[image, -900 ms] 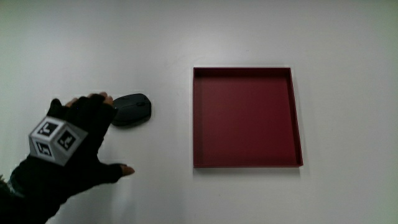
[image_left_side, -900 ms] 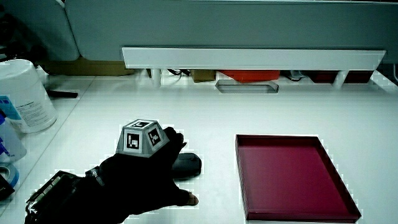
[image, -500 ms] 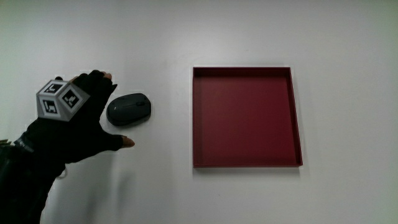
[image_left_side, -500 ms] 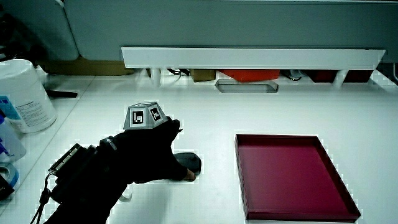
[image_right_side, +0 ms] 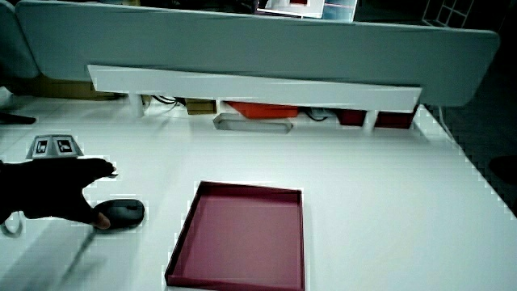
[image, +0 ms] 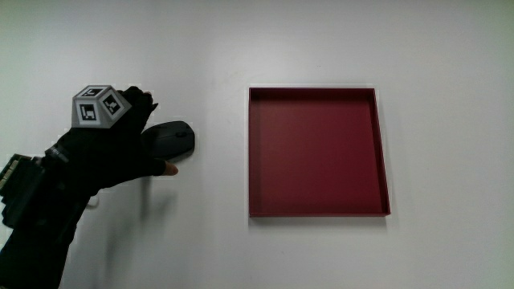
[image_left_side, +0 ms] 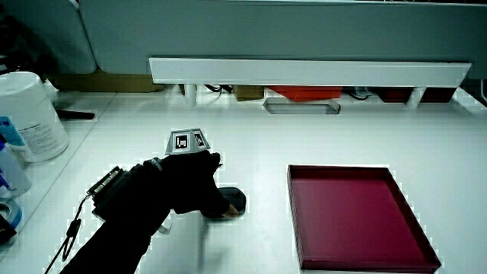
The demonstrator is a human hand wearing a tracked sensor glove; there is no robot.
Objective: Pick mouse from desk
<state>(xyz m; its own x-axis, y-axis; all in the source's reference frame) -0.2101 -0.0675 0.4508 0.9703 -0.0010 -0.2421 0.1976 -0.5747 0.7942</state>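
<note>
White bench [image: 257, 48]: hand [image: 112, 148] reaches the black mouse [image: 173, 138], grip half-closed around it, thumb touching; lift not yet done.

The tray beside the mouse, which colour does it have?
The tray is dark red, inside and on its rim; the main view shows it best.

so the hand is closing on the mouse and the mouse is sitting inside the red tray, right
Not quite. The hand is on the mouse, but the mouse lies on the bare table beside the red tray, not inside it. The main view shows a clear gap between them, and nothing in the tray.
</note>
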